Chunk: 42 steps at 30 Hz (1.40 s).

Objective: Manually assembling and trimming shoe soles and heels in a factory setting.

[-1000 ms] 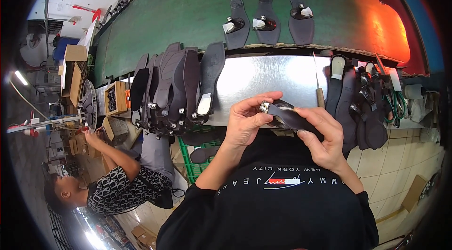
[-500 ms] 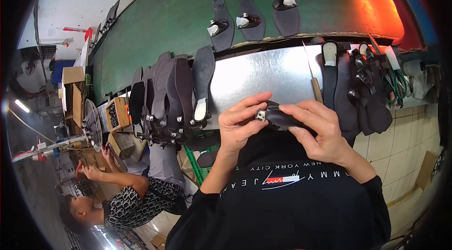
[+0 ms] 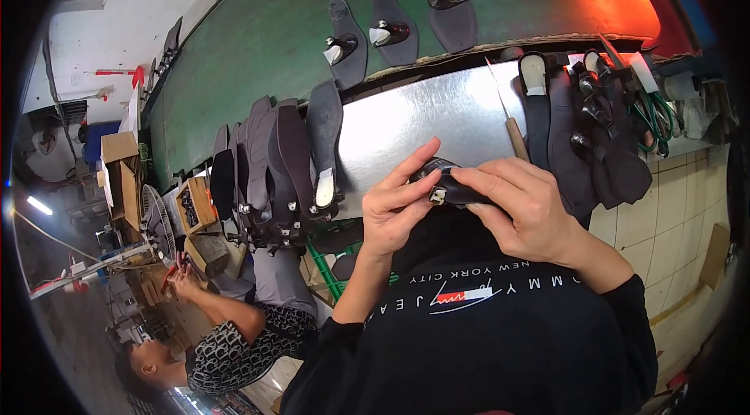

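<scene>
Above the metal worktop's near edge, I hold a glossy black sandal strap (image 3: 462, 191) with a small square metallic fitting (image 3: 438, 195) on it. My left hand (image 3: 393, 213) is closed on the strap's left end, thumb beside the fitting and index finger stretched along the far side. From the right, my right hand (image 3: 525, 208) pinches the same strap between thumb and fingers. Part of the strap is hidden behind the fingers. Beyond it, a pointed tool with a wooden handle (image 3: 516, 138) lies on the metal worktop (image 3: 406, 114).
Dark soles (image 3: 293, 142) with metal fittings are stacked to the left; more soles (image 3: 564, 134) lie right. Behind, three soles with straps (image 3: 394, 28) rest on a green surface (image 3: 258, 48). A green crate (image 3: 322, 263) stands low left, near a co-worker (image 3: 234, 341) and a fan (image 3: 158, 220).
The strap has turned in my fingers, with the fitting now lower and more of the strap's far side showing. The view has shifted slightly. The co-worker's hands have come together.
</scene>
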### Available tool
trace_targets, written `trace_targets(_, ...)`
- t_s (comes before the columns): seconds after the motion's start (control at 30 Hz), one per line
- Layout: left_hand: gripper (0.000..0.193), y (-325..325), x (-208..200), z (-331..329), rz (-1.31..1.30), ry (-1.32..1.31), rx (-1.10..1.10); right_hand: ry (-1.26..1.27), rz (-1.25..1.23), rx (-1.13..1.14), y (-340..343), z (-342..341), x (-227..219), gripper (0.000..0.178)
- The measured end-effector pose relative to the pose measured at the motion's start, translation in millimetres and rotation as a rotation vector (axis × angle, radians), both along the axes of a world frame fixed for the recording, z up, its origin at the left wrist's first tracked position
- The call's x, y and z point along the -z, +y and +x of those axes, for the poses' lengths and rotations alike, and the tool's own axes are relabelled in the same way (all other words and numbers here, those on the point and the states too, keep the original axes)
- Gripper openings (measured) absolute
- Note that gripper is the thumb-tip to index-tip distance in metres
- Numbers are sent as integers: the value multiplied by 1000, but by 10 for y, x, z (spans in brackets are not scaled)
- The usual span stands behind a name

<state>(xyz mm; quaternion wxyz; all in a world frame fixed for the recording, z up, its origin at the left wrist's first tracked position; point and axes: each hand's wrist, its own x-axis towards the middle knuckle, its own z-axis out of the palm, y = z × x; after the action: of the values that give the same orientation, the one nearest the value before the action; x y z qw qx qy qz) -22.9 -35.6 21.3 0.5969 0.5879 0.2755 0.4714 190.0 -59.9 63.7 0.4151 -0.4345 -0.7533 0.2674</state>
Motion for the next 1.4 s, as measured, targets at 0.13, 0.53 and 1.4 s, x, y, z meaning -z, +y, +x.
trace_targets(0.13,40,-33,-11,45,-59,-9,-4,-35,-20,8,0,-8,-2,38)
trace_targets(0.53,43,-91,-44,149,-534,16,-20,149,-280,9,20,10,229,21)
trace_targets(1.4,38,-24,-68,233,-593,59,-76,-87,-277,-143,116,130,163,29)
